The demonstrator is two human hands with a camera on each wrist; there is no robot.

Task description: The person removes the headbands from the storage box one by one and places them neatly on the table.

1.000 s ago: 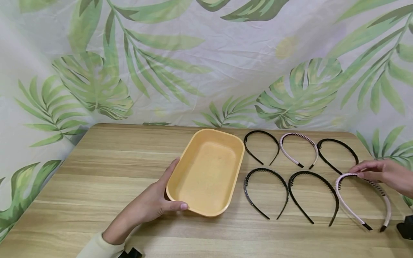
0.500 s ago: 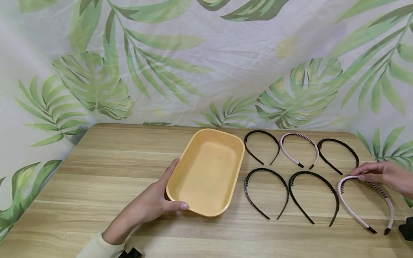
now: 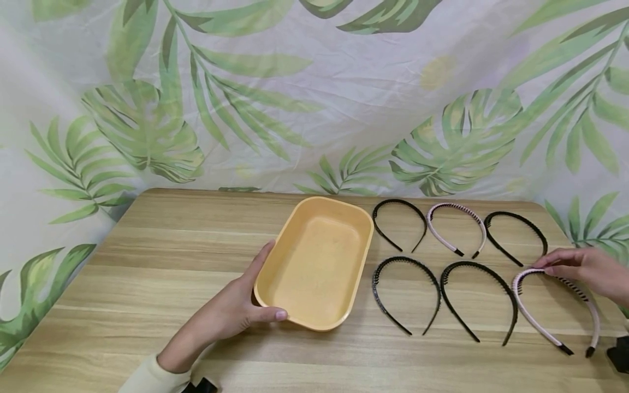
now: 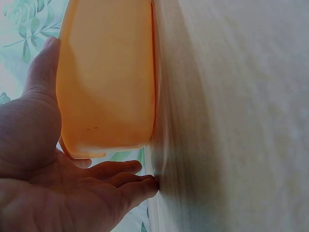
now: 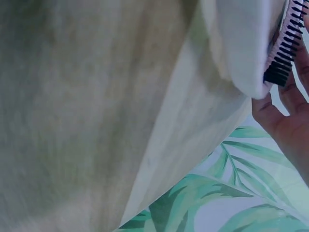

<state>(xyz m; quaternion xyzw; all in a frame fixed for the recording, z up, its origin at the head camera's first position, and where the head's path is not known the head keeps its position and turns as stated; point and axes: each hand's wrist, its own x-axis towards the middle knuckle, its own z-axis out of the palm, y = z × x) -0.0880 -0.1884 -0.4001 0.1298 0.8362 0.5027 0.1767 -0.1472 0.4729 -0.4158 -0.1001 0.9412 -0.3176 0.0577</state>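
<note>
My left hand (image 3: 233,308) grips the near-left corner of a yellow plastic bin (image 3: 319,262), thumb on its rim and fingers along its side. In the left wrist view the bin's outer wall (image 4: 108,72) stands beside the palm. At the far right, my right hand (image 3: 587,272) pinches the top of a pink headband (image 3: 596,322) between thumb and fingers. Black comb teeth (image 5: 285,58) line that headband's inside in the right wrist view. A black headband (image 3: 506,286) and a glittery dark one (image 3: 375,292) lie to its left in the front row.
Behind them lie a black headband (image 3: 395,201), a pink headband (image 3: 454,205) and another black headband (image 3: 533,225) beside the right hand. All rest on a wooden table (image 3: 172,245), backed by a leaf-patterned cloth (image 3: 344,98).
The pink headband in my right hand has shifted slightly right and toward me, its ends apart from the black one. My left hand and the bin have stayed in place.
</note>
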